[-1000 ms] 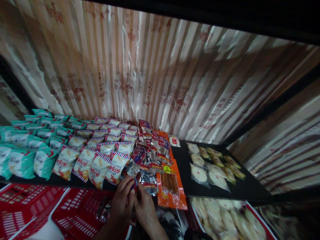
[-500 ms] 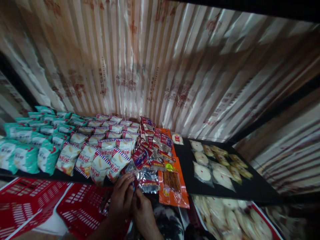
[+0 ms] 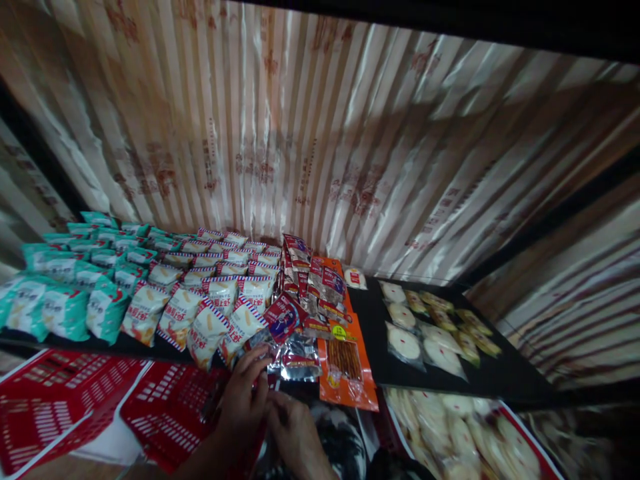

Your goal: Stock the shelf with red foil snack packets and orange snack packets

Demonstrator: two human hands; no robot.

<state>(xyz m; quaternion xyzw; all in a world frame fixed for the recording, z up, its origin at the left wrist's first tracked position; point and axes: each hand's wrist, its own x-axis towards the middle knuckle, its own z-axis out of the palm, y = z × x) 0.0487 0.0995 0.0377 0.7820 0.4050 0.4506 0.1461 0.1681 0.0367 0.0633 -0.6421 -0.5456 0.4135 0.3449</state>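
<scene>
At the shelf's front edge, my left hand is closed, its fingers curled around a small shiny snack packet that mostly stays hidden. My right hand is right beside it, fingers bent together; what they grip, if anything, is hidden. Just beyond my fingertips lies a silver-backed packet. A dark red and blue snack packet leans at the front of a heap of similar red packets. To their right is a flat orange bag with a window showing brown sticks.
White snack bags and teal bags stand in rows at left. Clear-wrapped round white items and yellowish packets lie on the black shelf. Below are red baskets and a crate of wrapped pale rounds.
My hands have moved slightly down and apart, and the red and blue packaging between them is less visible. The view has shifted a little, so the bags at left appear further right.
</scene>
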